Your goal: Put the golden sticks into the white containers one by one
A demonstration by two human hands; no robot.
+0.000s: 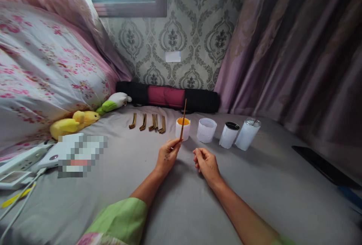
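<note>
Here, on my grey-sheeted bed (181,207), a power strip (25,158) and a yellow plush toy (73,122) lie at far left, below a flowered pillow. A row of four bent brass pieces (147,122) sits further along, well apart from my hands.

My left hand (166,156) is at centre, with its fingers (175,146) pinching the bottom end of a thin brown stick (183,116). The stick stands nearly upright, leaning a little to the right. Its shaft crosses in front of the orange-rimmed cup (187,131), though I cannot tell whether it touches the cup.

My right hand (206,162) rests just beside it on the sheet, its fingers curled loosely and holding nothing. Beyond it are a white cup (206,130), a black-rimmed cup (229,134) and a clear jar (247,133), lined up close together. A dark flat device (325,165) lies at far right.

In my judgement, a grip this low on so long a stick lets the top wander. A firm pinch between thumb and two fingers, with the wrist kept quiet, would steady it. The cups look light and stand on soft bedding, so any sideways knock could tip one. The free right hand is close enough to brace the nearest cup.
</note>
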